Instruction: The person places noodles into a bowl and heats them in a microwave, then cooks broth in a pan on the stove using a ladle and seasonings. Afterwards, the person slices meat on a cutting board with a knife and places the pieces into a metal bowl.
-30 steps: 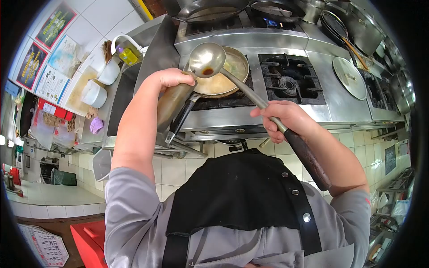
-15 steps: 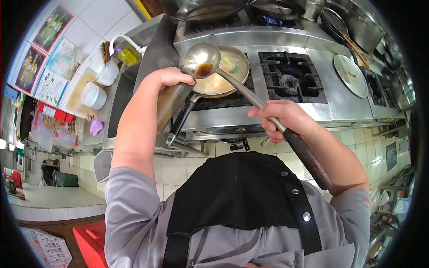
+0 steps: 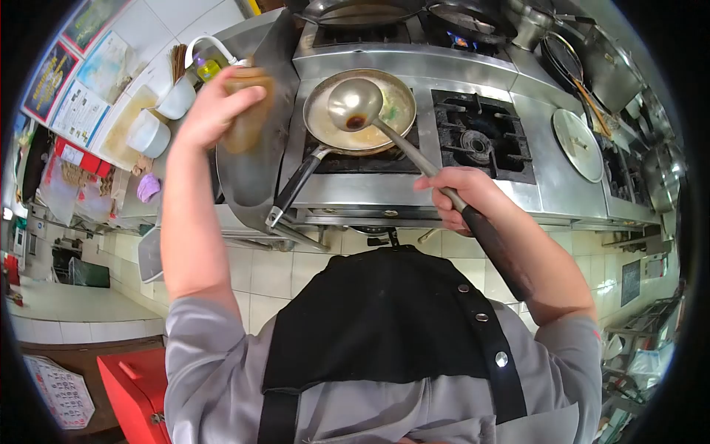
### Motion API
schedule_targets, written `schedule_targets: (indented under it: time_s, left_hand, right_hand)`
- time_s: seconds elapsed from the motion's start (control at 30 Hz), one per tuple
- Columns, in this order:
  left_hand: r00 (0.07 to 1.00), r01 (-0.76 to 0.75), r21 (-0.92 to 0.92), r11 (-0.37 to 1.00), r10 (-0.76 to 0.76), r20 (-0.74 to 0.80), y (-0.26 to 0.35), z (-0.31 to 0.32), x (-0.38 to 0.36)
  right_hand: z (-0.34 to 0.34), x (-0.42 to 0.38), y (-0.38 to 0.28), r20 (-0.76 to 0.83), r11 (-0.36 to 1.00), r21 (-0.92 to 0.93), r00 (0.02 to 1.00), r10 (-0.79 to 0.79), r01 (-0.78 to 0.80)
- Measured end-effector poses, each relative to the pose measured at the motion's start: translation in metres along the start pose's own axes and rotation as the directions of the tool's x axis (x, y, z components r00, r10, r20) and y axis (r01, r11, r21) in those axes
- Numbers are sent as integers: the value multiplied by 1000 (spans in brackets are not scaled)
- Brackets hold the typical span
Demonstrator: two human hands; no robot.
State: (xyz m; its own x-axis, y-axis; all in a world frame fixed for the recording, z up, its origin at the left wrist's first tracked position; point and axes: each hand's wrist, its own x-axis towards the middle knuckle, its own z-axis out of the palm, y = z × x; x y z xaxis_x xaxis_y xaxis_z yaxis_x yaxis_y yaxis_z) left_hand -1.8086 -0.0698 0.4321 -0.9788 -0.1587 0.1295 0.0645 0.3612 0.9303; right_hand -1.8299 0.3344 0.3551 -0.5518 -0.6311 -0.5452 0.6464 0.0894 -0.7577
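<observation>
My left hand (image 3: 218, 107) is closed round a brown container (image 3: 250, 122), held up left of the stove and blurred by motion. My right hand (image 3: 466, 196) grips a long-handled metal ladle (image 3: 355, 100) where the steel shaft meets the dark grip. The ladle's bowl hangs over a frying pan (image 3: 310, 122), with a little dark brown liquid in its bottom. Pale liquid with some green pieces shows in the pan. The pan rests on the left front burner, its black handle (image 3: 297, 181) pointing toward me and to the left.
An unlit burner (image 3: 481, 137) lies right of the pan, then a round metal lid (image 3: 578, 144). Two dark pans (image 3: 362, 11) stand on the back burners, one above a blue flame (image 3: 462, 41). White tubs (image 3: 148, 135) and a purple cloth (image 3: 149, 188) are at the left.
My left hand has lifted the brown container away from the ladle, up and to the left. The ladle's bowl has shifted slightly right, over the pan.
</observation>
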Motion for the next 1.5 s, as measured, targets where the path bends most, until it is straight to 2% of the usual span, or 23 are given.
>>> schedule_targets:
  time_s: [0.1,0.23,0.37,0.43,0.47,0.5,0.57,0.6,0.7,0.77,0.93,0.97,1.0,1.03,1.07,1.1,1.13,1.17,1.2,1.23,1.3,1.4,1.5]
  left_hand:
    - [977,-132,24,991,134,-165,19,-25,-53]
    - [906,-154,113,981,187,-380,30,-51,-138]
    - [826,-164,173,971,231,-514,5,-90,-230]
    - [785,-161,209,965,254,-566,-6,-103,-277]
    - [780,-160,304,939,309,-544,-5,-104,-299]
    - [725,-86,280,956,253,-641,-12,-109,-325]
    - [691,-10,339,941,251,-677,-6,-109,-367]
    - [655,26,313,949,220,-723,1,-104,-383]
    - [553,171,325,930,182,-813,14,-96,-434]
    - [431,316,328,890,173,-885,21,-94,-465]
    - [238,371,226,901,143,-961,38,-89,-530]
    - [298,433,397,809,288,-910,36,-96,-548]
    - [270,442,368,818,270,-924,40,-99,-558]
    - [237,447,333,830,248,-939,50,-103,-559]
    - [183,462,305,833,247,-952,64,-106,-569]
    - [135,502,279,819,244,-960,80,-109,-578]
    - [78,428,331,841,331,-940,99,-91,-568]
    - [71,502,343,794,357,-931,113,-98,-586]
    - [-48,572,334,749,437,-898,119,-118,-612]
    - [8,636,325,699,416,-909,132,-134,-640]
    - [-60,558,310,770,410,-910,161,-118,-626]
    - [-21,783,242,572,414,-910,166,-151,-696]
    - [-120,906,86,415,446,-887,153,-177,-767]
  right_hand:
    - [-5,14,0,-138,966,-256,987,-86,49]
    - [-21,37,10,-293,777,-629,929,-226,-9]
    - [-27,43,9,-300,790,-611,938,-172,-50]
    - [-25,37,1,-222,905,-422,974,-49,-51]
    - [-25,34,-2,-174,946,-319,985,8,-64]
    - [-28,34,-3,-122,976,-207,992,42,-67]
    - [-34,37,-8,-5,996,15,996,92,-91]
    - [-32,35,-8,13,997,21,997,70,-70]
    - [-26,27,-14,-23,990,-135,999,-32,29]
    - [-32,35,-15,-38,971,-229,996,-83,72]
    - [-35,52,-16,-106,846,-506,962,-252,165]
    - [-48,65,-14,-89,743,-648,953,-291,166]
    - [-61,76,-12,-100,662,-726,924,-368,186]
    - [-70,78,-14,15,490,-829,886,-464,270]
    - [-77,93,-10,-108,595,-775,883,-457,213]
    - [-81,99,-13,-55,672,-702,923,-381,236]
    - [-87,103,-18,-57,675,-704,931,-361,219]
    - [-93,108,-24,-59,678,-707,938,-341,202]
    - [-100,116,-31,-61,679,-710,945,-321,185]
    - [-108,119,-30,-123,718,-673,931,-344,176]
    - [-91,107,-21,-216,816,-547,910,-353,186]
    - [-50,90,-4,-169,835,-492,914,-369,246]
    - [7,49,23,-182,854,-396,883,-432,336]
